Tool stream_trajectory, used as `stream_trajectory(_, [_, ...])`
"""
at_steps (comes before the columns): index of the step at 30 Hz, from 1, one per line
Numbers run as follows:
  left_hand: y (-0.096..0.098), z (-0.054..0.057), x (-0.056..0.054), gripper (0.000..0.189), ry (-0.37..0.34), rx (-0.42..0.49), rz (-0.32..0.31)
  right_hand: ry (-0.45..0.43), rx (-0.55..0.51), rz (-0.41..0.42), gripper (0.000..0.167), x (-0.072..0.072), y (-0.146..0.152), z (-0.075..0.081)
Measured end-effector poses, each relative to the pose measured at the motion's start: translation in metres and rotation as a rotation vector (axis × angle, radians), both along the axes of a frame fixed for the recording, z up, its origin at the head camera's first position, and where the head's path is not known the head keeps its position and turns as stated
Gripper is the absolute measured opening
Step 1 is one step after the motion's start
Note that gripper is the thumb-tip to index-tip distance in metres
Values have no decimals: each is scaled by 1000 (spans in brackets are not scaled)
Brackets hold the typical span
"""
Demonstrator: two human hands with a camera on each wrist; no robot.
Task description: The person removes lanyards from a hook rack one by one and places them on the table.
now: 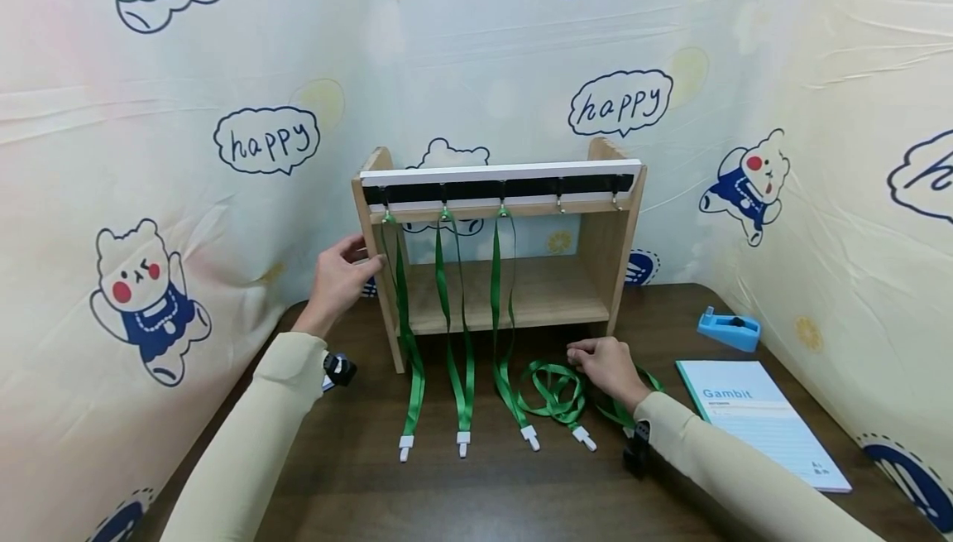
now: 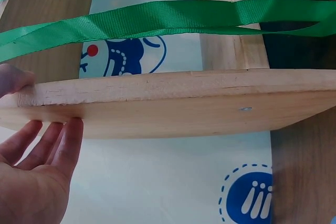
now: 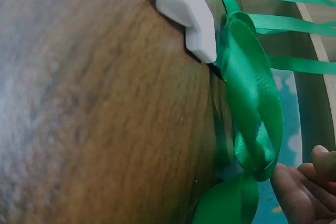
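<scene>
My left hand (image 1: pixel 341 281) holds the left side panel of a wooden rack (image 1: pixel 596 277). In the left wrist view, its thumb lies on one side of the panel edge and its fingers (image 2: pixel 68 145) on the other. Three green lanyards (image 1: pixel 402 310) hang from hooks on the rack's black strip, their white clips on the table. My right hand (image 1: pixel 606 366) is just above the table beside a coiled green lanyard (image 1: pixel 554 389). In the right wrist view, its fingertips are close to a green loop (image 3: pixel 252 87), thumb apart. Another green lanyard (image 1: pixel 616 414) lies partly hidden under that wrist.
Two bare hooks (image 1: pixel 561 199) are at the strip's right end. A notebook (image 1: pixel 759 422) lies at the right of the brown table (image 1: pixel 462 509), with a blue tape dispenser (image 1: pixel 730 328) behind it. A patterned curtain (image 1: pixel 476 54) encloses the back and sides.
</scene>
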State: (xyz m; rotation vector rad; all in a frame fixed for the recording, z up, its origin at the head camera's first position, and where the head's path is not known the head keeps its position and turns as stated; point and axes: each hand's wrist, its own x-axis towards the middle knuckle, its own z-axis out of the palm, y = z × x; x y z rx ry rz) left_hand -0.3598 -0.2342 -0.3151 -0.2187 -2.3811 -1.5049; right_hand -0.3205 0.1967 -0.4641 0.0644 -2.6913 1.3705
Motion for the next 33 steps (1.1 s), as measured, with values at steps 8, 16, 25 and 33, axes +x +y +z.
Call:
stream_trajectory(8, [0, 0, 0, 64, -1, 0, -13, 10, 1, -6, 21, 1, 1, 0])
stream_trajectory(16, [0, 0, 0, 63, -1, 0, -10, 81, -27, -39, 18, 2, 5, 11])
stream_trajectory(25, [-1, 0, 1, 63, -2, 3, -10, 91, -172, -26, 31, -2, 17, 30])
stream_trajectory(33, [-2, -1, 1, 63, -9, -1, 0, 179, -270, 48, 41, -3, 27, 63])
